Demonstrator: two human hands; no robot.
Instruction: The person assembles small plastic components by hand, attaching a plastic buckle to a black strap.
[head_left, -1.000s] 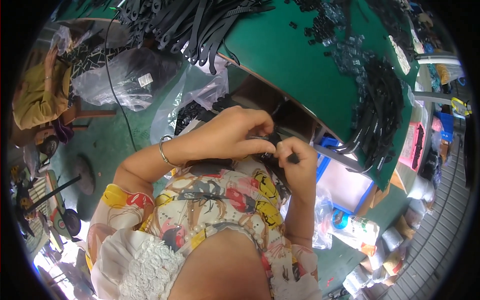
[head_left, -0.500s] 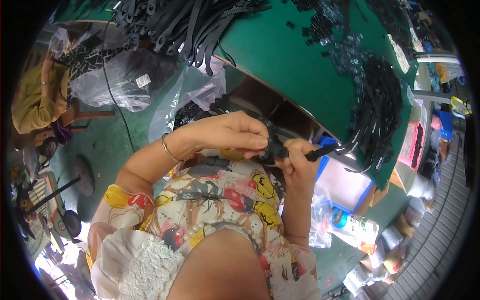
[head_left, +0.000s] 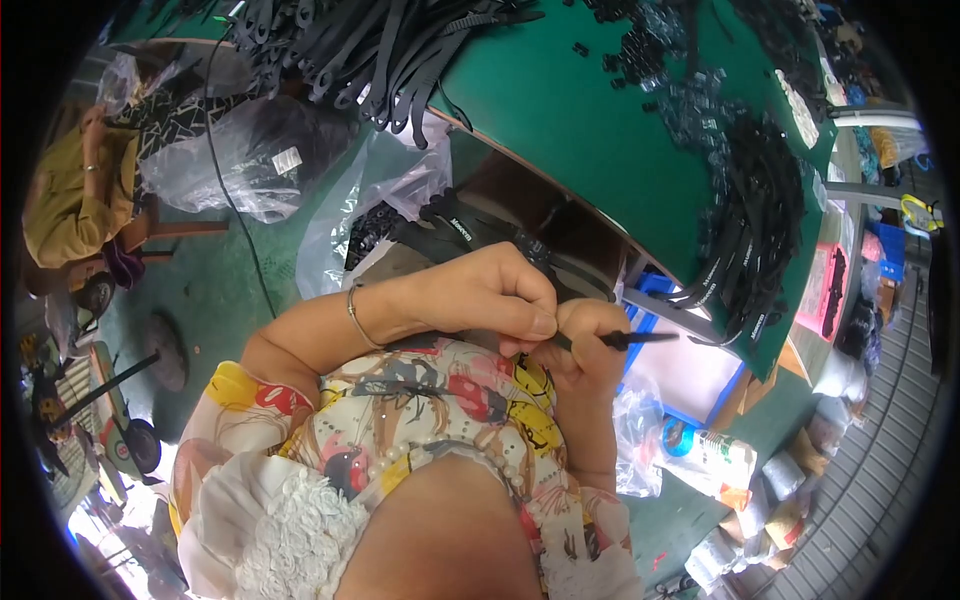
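My left hand [head_left: 490, 298] and my right hand [head_left: 585, 345] meet in front of my chest, below the edge of a green table [head_left: 590, 130]. Both pinch a thin black strap [head_left: 625, 340] whose free end sticks out to the right of my right hand. A thin bracelet [head_left: 355, 315] circles my left wrist. A bundle of black straps [head_left: 470, 232] lies on my lap just behind my left hand.
Piles of black straps [head_left: 370, 40] and small black clips [head_left: 690, 90] cover the green table, with more straps [head_left: 755, 230] along its right edge. Clear plastic bags [head_left: 250, 150] lie on the green floor. Another person [head_left: 65, 200] sits at far left. A blue bin [head_left: 680, 365] stands under the table.
My hands have drawn closer to my chest, and the black strap has been pulled further out to the right of my right hand.
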